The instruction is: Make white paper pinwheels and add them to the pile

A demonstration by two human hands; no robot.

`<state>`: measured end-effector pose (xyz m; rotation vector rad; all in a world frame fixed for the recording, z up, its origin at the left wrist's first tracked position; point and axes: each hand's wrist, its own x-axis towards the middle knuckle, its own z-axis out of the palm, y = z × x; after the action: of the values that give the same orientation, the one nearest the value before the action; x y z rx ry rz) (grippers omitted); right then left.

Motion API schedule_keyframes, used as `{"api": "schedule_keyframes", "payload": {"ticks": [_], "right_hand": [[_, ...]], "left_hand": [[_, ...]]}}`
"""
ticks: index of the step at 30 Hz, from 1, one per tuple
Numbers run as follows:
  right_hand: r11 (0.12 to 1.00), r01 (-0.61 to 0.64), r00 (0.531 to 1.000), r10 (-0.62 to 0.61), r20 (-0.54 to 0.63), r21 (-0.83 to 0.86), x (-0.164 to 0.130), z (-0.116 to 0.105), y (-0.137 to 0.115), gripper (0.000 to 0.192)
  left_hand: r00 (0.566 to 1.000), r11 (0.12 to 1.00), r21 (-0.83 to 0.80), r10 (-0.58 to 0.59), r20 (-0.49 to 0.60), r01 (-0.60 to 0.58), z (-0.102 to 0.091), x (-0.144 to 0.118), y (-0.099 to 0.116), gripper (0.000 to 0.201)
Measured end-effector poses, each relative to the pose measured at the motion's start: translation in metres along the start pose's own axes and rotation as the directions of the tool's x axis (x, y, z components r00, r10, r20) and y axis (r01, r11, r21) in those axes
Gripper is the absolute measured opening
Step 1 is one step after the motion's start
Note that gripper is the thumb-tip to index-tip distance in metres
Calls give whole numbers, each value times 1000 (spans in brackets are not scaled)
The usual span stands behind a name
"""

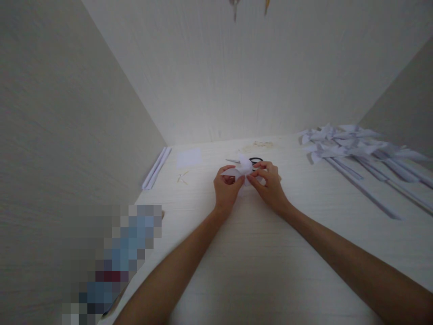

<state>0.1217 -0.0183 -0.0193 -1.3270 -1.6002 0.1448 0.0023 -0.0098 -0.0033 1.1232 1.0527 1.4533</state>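
Both hands meet over the middle of the desk (257, 253): the left hand (226, 188) and right hand (270, 184) each pinch the white paper pinwheel head (242, 169) between their fingers. It likely wants light, even pressure near the centre so the folded blades keep shape. No containers show; finished paper pinwheels (355, 149) lie loose at the right.

text: none legible | labels: none | numbers: none | signs: none
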Motion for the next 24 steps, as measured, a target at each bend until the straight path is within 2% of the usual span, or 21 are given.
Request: {"api": "schedule_keyframes", "payload": {"ticks": [17, 24], "right_hand": [[999, -4, 1000, 3, -10, -42, -1, 0, -5, 12], [999, -20, 1000, 21, 20, -40, -1, -1, -6, 12]], "left_hand": [[999, 998, -34, -49, 20, 49, -1, 1, -2, 41], [999, 999, -39, -27, 31, 28, 0, 1, -3, 45]]}}
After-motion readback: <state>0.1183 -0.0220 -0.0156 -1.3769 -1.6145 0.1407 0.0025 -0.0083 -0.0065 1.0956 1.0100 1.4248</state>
